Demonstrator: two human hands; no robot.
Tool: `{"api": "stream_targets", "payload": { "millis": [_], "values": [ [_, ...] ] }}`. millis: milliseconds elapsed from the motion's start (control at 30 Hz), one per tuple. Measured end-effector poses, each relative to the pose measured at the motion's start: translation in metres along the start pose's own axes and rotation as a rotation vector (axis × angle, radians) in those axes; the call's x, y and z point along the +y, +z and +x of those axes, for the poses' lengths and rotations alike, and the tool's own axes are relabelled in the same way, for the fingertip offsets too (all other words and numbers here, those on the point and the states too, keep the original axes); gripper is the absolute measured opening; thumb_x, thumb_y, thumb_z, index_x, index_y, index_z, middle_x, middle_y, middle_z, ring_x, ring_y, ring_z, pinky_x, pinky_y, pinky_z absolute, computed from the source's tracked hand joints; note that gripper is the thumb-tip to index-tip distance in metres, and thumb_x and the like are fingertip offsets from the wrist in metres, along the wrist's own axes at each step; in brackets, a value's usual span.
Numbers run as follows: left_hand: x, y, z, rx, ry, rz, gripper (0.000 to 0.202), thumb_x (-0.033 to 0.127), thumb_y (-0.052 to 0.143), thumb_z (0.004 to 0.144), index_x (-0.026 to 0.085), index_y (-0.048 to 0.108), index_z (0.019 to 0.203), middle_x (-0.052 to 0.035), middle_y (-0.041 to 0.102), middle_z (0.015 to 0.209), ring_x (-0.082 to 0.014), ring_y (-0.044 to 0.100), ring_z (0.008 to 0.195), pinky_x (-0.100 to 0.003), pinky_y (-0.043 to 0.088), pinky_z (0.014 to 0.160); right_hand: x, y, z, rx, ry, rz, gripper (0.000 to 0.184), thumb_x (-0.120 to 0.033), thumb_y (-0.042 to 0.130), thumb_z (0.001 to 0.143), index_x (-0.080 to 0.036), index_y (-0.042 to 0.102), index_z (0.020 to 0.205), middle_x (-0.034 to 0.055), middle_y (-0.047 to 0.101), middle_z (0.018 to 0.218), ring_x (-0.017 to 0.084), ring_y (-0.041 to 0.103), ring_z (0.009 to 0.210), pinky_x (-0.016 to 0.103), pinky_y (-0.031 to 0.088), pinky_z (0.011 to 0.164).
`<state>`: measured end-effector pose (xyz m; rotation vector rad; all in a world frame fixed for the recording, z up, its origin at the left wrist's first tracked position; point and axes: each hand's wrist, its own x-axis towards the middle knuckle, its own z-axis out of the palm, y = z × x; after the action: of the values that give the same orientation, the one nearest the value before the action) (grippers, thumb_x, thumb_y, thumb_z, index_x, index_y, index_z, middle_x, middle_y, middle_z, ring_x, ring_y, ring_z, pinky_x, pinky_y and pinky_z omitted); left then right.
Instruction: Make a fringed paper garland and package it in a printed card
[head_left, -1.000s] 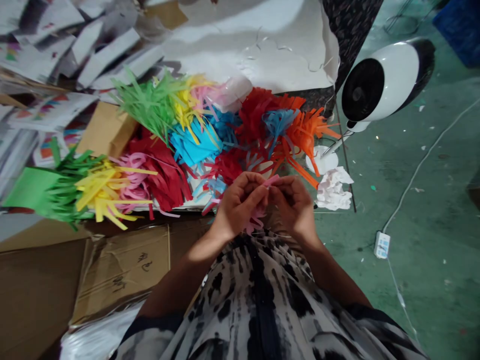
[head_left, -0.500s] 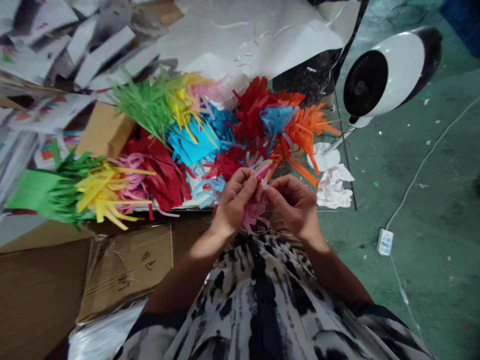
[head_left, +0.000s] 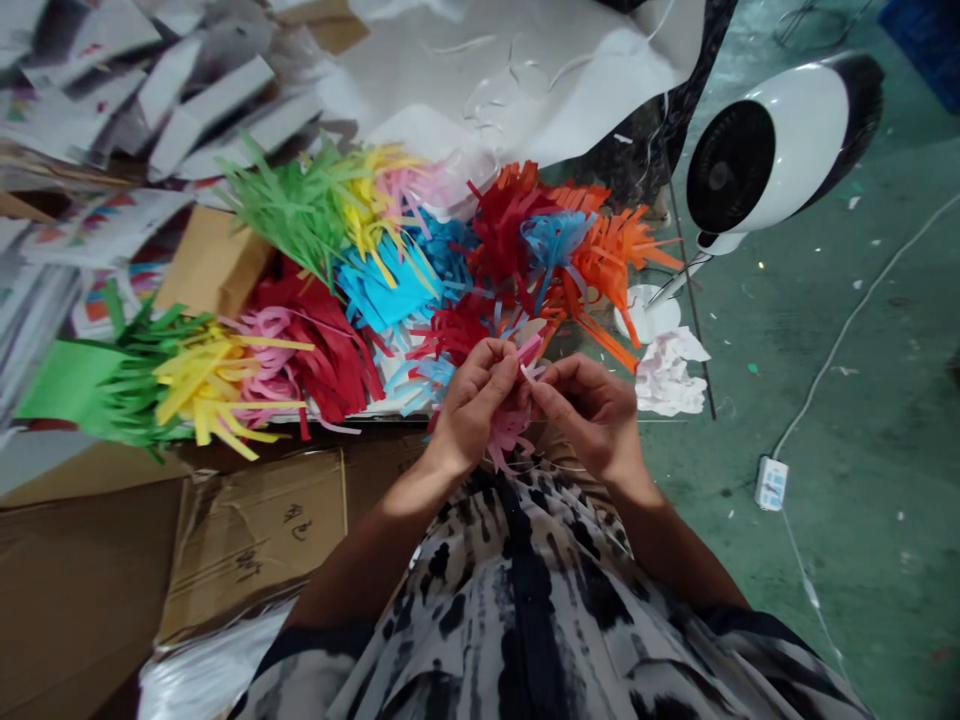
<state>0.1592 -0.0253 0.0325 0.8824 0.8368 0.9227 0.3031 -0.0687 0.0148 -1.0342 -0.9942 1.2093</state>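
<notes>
Close to my body, my left hand point(head_left: 480, 400) pinches a pink paper tassel point(head_left: 510, 432) whose fringe hangs below the fingers. My right hand point(head_left: 589, 405) faces it, thumb and forefinger closed on a thin whitish strip at the top of the tassel. Just beyond my hands lie a red paper tassel point(head_left: 454, 330) and a light blue tassel point(head_left: 427, 380). Orange fringe point(head_left: 615, 255) spreads farther right. Part of the pink tassel is hidden behind my fingers.
Green fringe point(head_left: 289, 200), yellow fringe point(head_left: 206, 380) and bright blue fringe point(head_left: 386, 280) cover the table's left. A cardboard box point(head_left: 259, 540) stands below. To the right are a white fan point(head_left: 795, 140), crumpled paper point(head_left: 671, 372) and a power strip point(head_left: 771, 484) on the green floor.
My two hands have shifted very slightly and the pale strip between the fingertips shows more clearly. At the back, the white sheet's edge and a strand have moved.
</notes>
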Motion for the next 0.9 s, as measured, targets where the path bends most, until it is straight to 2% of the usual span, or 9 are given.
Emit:
{"api": "stream_targets", "payload": {
  "millis": [167, 400, 567, 700, 900],
  "values": [
    [-0.001, 0.0, -0.001, -0.026, -0.003, -0.008, 0.033, 0.045, 0.076, 0.095, 0.021, 0.054, 0.099, 0.0055, 0.06, 0.067, -0.0077, 0.054, 0.058, -0.018, 0.043, 0.056, 0.0, -0.001, 0.001, -0.021, 0.029, -0.021, 0.018, -0.035, 0.072, 0.099, -0.021, 0.068, 0.09, -0.0011, 0.074, 0.079, 0.011, 0.069, 0.068, 0.025, 0.056, 0.064],
    [-0.001, -0.001, -0.003, -0.046, 0.036, 0.057, 0.034, 0.046, 0.074, 0.097, 0.023, 0.049, 0.1, 0.0062, 0.059, 0.068, -0.0082, 0.053, 0.058, -0.019, 0.041, 0.056, 0.0, 0.0, 0.002, 0.034, 0.077, -0.015, 0.023, -0.04, 0.074, 0.097, -0.021, 0.065, 0.088, -0.0016, 0.071, 0.075, 0.011, 0.066, 0.064, 0.025, 0.052, 0.059],
    [-0.004, -0.003, -0.008, -0.042, 0.118, 0.223, 0.03, 0.046, 0.067, 0.102, 0.024, 0.047, 0.104, 0.0068, 0.056, 0.071, -0.0078, 0.05, 0.057, -0.019, 0.039, 0.055, 0.004, -0.001, 0.0, 0.029, 0.093, 0.007, 0.022, -0.04, 0.074, 0.097, -0.021, 0.065, 0.09, -0.0021, 0.071, 0.076, 0.011, 0.067, 0.065, 0.026, 0.054, 0.06],
    [-0.006, -0.005, -0.013, -0.055, 0.203, 0.414, 0.024, 0.043, 0.062, 0.105, 0.025, 0.047, 0.112, 0.0052, 0.06, 0.077, -0.0091, 0.056, 0.063, -0.02, 0.043, 0.059, 0.006, -0.003, -0.002, 0.027, 0.09, 0.007, 0.019, -0.039, 0.073, 0.098, -0.022, 0.065, 0.092, -0.0022, 0.072, 0.078, 0.012, 0.069, 0.067, 0.026, 0.056, 0.062],
    [-0.006, -0.009, -0.013, -0.075, 0.191, 0.468, 0.023, 0.043, 0.061, 0.105, 0.024, 0.051, 0.111, 0.0032, 0.063, 0.084, -0.0092, 0.06, 0.067, -0.019, 0.047, 0.063, 0.005, -0.006, -0.004, -0.017, 0.063, -0.032, 0.02, -0.04, 0.071, 0.099, -0.022, 0.065, 0.094, -0.0012, 0.073, 0.081, 0.012, 0.069, 0.069, 0.027, 0.056, 0.063]
  ]
}}
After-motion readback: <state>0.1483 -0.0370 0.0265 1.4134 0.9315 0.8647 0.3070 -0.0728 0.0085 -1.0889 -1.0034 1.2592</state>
